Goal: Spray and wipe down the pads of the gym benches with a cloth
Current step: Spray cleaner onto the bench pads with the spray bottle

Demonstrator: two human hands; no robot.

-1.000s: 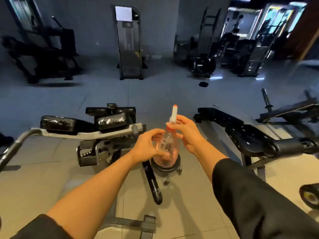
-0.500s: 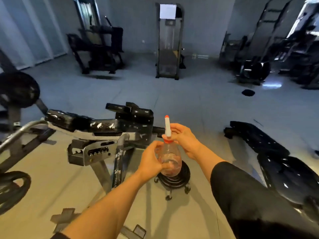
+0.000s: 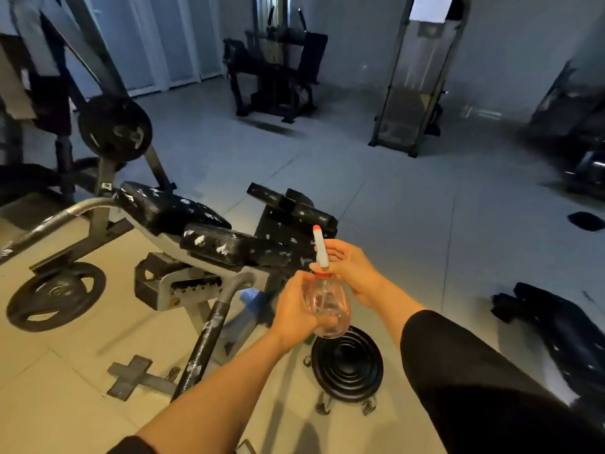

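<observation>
My view had swung to the left compared with a second before: the worn bench [image 3: 209,237] with its cracked black pads now filled the middle-left of the picture, and the other dark bench [image 3: 556,326] had slid to the right edge. The two hands had kept nearly the same pose through this turn. My left hand [image 3: 294,309] held the clear spray bottle [image 3: 327,309] around its belly, the fingers [image 3: 322,321] curled on the plastic. My right hand [image 3: 350,267] was at the neck, just under the white and orange nozzle [image 3: 320,247]; its fingers were bent around the top, but I could not tell if one pressed the trigger. The bottle hung in the air above a round black wheeled stool [image 3: 347,365], close to the near end of the worn bench, not touching it.

I judged that the turn brought this bench into reach, so spraying its pads was the next step. No wet trace showed on the pads, only white cracks. I saw no cloth anywhere.
</observation>
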